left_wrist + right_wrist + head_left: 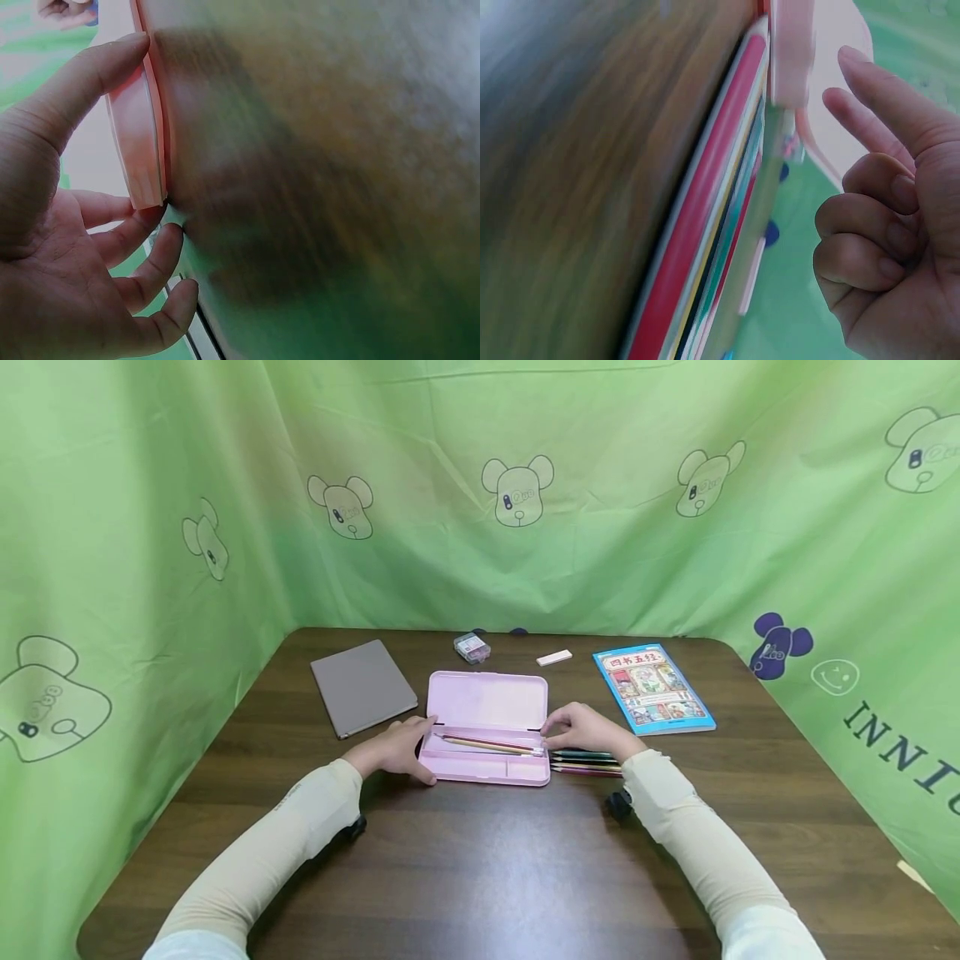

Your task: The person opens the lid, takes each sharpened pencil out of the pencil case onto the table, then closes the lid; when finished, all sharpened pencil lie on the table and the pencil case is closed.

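Observation:
A pink pencil case (pixel 487 700) lies with its lid raised on the table. A few pencils (pixel 491 745) rest slantwise in its long compartment. My left hand (pixel 393 747) holds the case at its left end; in the left wrist view the thumb (pixel 124 60) presses on the front edge and the fingers bend round the end. Over the case's right end is my right hand (pixel 588 729). Its thumb and index finger point forward, apart, while the other fingers curl in the right wrist view; no object shows between them. Beneath it lie several coloured pencils (pixel 588 764), beside the case.
Behind the case stand a small clear box (pixel 472 648) and a white eraser-like bar (pixel 554 657). A grey notebook (pixel 363 685) lies at the back left, a blue-edged book (pixel 654 687) at the back right. Green printed cloth (pixel 420 560) hangs around the wooden table (pixel 480 868).

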### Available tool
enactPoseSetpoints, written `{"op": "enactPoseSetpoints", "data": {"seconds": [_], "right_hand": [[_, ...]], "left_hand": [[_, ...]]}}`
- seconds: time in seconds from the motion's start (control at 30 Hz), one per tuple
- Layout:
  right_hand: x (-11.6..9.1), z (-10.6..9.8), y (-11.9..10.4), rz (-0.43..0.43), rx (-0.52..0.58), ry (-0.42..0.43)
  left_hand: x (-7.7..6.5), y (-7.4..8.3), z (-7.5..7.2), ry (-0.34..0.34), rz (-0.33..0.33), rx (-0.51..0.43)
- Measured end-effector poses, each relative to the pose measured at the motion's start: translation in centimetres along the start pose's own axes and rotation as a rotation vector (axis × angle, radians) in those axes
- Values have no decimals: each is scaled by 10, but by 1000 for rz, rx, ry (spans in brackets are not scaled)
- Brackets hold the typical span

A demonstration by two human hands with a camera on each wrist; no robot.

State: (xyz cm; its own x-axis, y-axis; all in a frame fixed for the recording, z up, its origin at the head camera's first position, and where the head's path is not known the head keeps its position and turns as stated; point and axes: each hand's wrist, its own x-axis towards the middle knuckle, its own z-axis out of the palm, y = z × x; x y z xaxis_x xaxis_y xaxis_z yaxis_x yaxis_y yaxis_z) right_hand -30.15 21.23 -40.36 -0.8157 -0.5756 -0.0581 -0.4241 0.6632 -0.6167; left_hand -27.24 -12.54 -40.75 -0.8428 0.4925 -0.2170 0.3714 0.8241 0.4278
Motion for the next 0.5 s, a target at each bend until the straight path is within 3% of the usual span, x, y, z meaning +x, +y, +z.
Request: {"op": "enactPoseSetpoints", "data": {"seconds": [0.33, 0.5], "right_hand": [[23, 18, -11, -48, -177, -70], [25, 20, -16, -41, -204, -71]], "left_hand": [[2, 0, 3, -4, -15, 3], [1, 0, 1, -1, -20, 6]]}}
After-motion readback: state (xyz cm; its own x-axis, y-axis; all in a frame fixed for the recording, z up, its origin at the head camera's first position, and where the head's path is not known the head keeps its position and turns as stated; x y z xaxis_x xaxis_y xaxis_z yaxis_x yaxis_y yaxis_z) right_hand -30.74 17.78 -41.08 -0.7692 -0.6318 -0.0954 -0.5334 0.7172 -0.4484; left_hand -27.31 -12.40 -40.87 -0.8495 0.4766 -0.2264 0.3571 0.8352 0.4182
